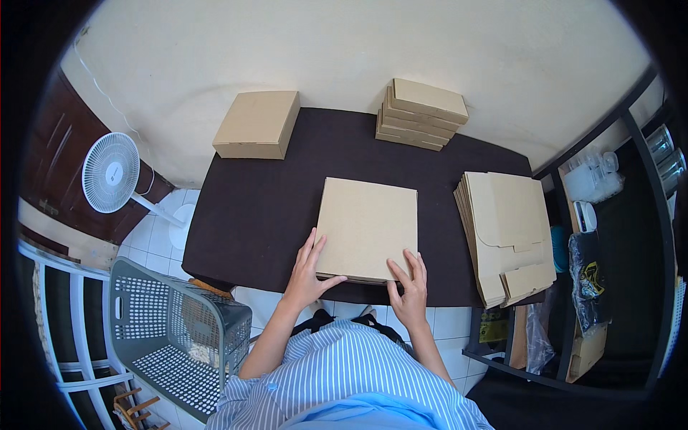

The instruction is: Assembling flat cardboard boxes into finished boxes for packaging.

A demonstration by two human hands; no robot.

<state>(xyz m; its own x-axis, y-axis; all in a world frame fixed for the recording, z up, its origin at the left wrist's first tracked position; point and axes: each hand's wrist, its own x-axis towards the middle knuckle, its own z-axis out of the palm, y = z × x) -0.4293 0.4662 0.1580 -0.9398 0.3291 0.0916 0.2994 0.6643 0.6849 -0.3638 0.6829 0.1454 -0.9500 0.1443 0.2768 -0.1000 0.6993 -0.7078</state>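
A closed, flat, square cardboard box (368, 226) lies on the dark-covered table (244, 215), close to its front edge. My left hand (308, 276) holds the box's near left corner, with its fingers along the left side and the thumb at the front edge. At the near right corner, my right hand (410, 290) has its fingertips on the lid and its thumb against the front. The undersides of both hands' grips are hidden.
Flattened cardboard blanks (512, 222) are piled on the right. A closed box (256, 123) stands at the back left, several smaller boxes (419, 118) stacked at the back right. Beside the table are a white fan (112, 174), a grey plastic basket (154, 308) and a dark shelf rack (638, 143).
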